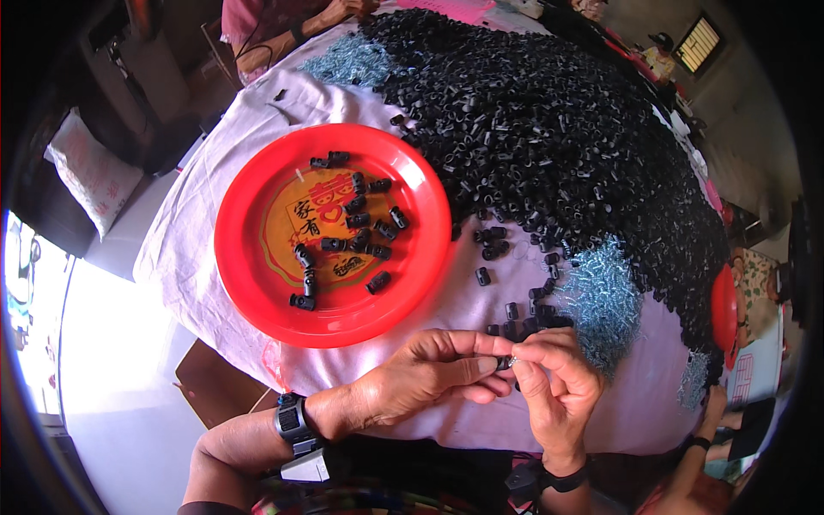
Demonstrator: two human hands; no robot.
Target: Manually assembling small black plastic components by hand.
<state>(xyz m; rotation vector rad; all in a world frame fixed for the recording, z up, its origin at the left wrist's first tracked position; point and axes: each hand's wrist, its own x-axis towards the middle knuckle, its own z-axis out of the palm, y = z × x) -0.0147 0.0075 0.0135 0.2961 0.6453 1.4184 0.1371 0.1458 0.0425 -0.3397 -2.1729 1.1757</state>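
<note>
Both hands meet at table edge: left hand [412, 382] & right hand [554, 386] pinch one small black clip [505, 362] w/ spring. Approx. twenty done in red plate [249, 257]; huge black pile [549, 129] left.

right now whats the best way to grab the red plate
Take the red plate by its raised outer rim on the near-left side, coming in from the lower left. That stretch of rim is bare, while the black parts sit in the middle and the black pile crowds its right edge.
</note>
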